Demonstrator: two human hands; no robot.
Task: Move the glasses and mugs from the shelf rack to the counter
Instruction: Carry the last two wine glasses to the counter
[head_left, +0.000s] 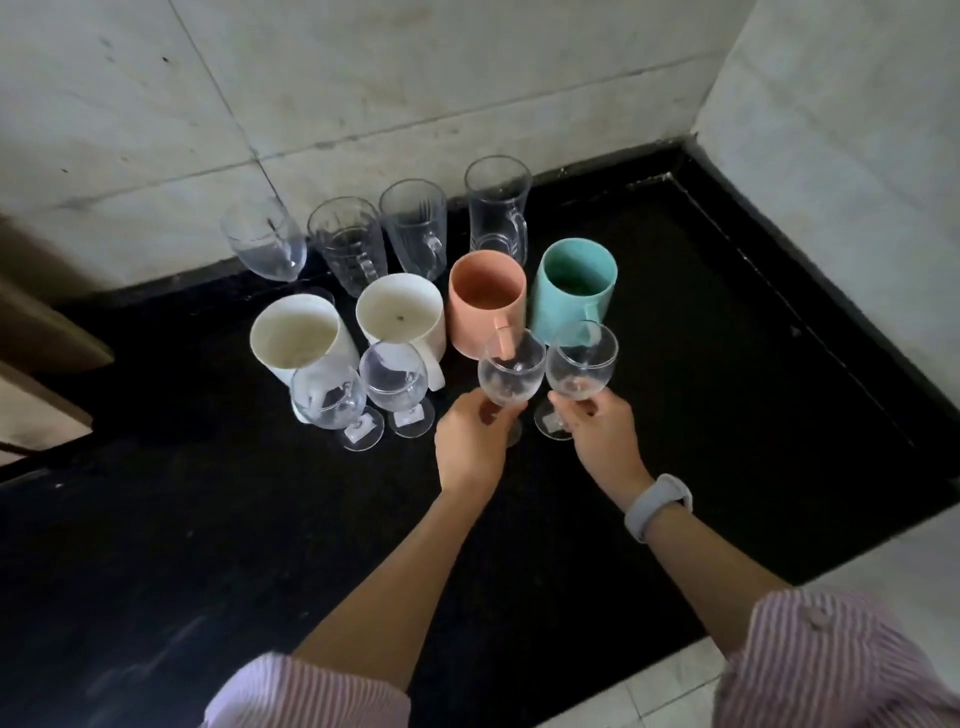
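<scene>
Stemware in both hands: left hand pinching one wine glass, right hand gripping another, both upright, stems vertical, just in front of the pink mug on the black counter. Set-down probably straight below, each hand serving its own glass. Mugs and glasses apparently empty, a dark speck in the white mug left of the pink mug.

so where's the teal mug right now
The teal ceramic mug stands on the black counter, rightmost in the mug row, beside the salmon-pink mug.
</scene>
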